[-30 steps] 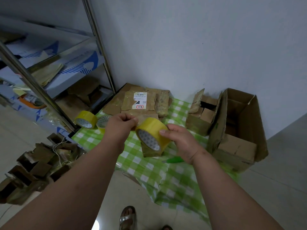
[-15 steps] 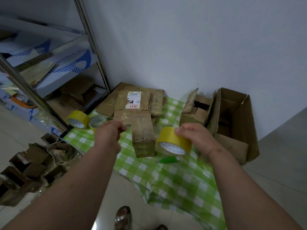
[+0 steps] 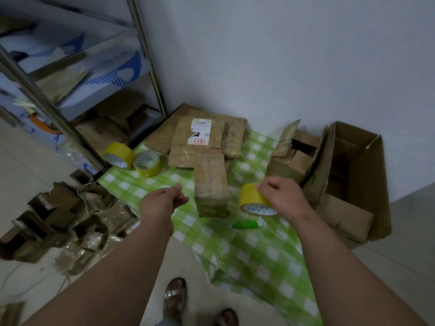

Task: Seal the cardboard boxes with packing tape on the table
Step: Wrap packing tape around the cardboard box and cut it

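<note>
My right hand (image 3: 281, 196) grips a yellow roll of packing tape (image 3: 253, 200) just above the green checked tablecloth (image 3: 259, 245). To its left stands a small brown cardboard box (image 3: 210, 184), closed and worn. My left hand (image 3: 162, 201) hovers left of that box, thumb pressed against curled fingers. No strip of tape shows between the two hands. Behind the small box lie flattened cardboard boxes (image 3: 202, 137), one with a white label.
Two more yellow tape rolls (image 3: 118, 155) (image 3: 148, 163) sit at the cloth's left edge. A green cutter (image 3: 246, 224) lies below the held roll. A large open box (image 3: 348, 180) and a torn small box (image 3: 292, 158) stand right. Metal shelving (image 3: 70, 128) and floor scraps (image 3: 58, 220) are left.
My hands have drawn apart: the right hand carried the roll rightward and down to the cloth, the left hand moved left away from it. The small box is now uncovered between them.
</note>
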A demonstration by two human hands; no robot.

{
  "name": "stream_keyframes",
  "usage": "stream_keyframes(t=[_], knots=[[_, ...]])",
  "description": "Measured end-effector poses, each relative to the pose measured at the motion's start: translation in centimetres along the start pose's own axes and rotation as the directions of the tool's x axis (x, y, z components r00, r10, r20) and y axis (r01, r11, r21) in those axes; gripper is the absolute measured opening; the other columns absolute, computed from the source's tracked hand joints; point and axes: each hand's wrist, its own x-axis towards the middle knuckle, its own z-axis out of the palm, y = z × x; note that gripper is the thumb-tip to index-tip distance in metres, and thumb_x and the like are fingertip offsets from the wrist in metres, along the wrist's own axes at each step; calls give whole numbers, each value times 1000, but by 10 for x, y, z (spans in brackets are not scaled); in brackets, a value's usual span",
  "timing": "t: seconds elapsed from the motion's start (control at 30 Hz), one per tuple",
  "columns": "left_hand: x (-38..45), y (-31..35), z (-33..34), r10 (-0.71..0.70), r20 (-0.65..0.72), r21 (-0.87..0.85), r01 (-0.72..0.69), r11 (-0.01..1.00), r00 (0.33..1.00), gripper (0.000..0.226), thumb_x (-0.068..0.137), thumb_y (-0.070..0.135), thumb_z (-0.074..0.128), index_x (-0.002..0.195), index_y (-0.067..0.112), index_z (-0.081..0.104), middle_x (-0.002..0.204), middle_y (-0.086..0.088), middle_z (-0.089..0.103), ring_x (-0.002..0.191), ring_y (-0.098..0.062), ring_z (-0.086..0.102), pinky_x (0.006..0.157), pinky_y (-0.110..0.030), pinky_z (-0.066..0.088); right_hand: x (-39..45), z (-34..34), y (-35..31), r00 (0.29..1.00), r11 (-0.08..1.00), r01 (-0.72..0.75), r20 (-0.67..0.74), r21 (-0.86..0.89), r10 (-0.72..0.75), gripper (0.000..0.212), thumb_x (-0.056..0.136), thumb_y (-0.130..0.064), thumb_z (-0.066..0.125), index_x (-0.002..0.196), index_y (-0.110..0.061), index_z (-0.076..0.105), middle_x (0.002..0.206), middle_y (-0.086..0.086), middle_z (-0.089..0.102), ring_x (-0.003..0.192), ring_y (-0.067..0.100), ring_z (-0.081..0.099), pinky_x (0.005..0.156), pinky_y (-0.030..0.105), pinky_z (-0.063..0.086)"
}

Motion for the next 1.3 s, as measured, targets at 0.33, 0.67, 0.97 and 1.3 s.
stream_keyframes(t=[0.33, 0.67, 0.97, 1.3], knots=[[5, -12, 8, 30, -89, 18, -29, 999, 996, 23, 86, 14, 73, 68, 6, 61, 71, -7, 65, 61, -19, 67, 92, -38, 47, 18, 8, -2, 999, 973, 25, -25, -231, -31, 36, 94, -40, 53, 67, -18, 50, 65, 2, 50, 72, 25, 54, 88, 43, 39], [14, -28, 14, -12, -131, 171, 35, 985, 991, 20, 86, 15, 74, 71, 3, 64, 75, -11, 68, 70, -24, 70, 89, -42, 54, 28, 22, 3, 998, 966, 5, 68, -258, 13, 22, 95, -31, 48, 76, -21, 53, 71, 2, 57, 78, 25, 55, 90, 38, 31], [21, -29, 25, 102, -80, 512, -47, 858, 992, 20, 87, 29, 70, 77, 12, 73, 77, -8, 70, 83, -30, 66, 83, -46, 56, 28, 44, 5, 988, 957, 92, 142, -277, -54, 37, 92, -4, 38, 78, -37, 47, 95, -11, 49, 95, 14, 50, 95, 35, 22], [22, -25, 36, 208, 106, 676, -224, 702, 972, 17, 94, 8, 53, 109, 14, 61, 84, 5, 59, 65, -5, 49, 53, -22, 37, 32, 54, -4, 956, 864, 203, 282, -460, -75, 9, 85, -33, 56, 77, -36, 60, 106, -9, 51, 107, 14, 48, 88, 35, 17]])
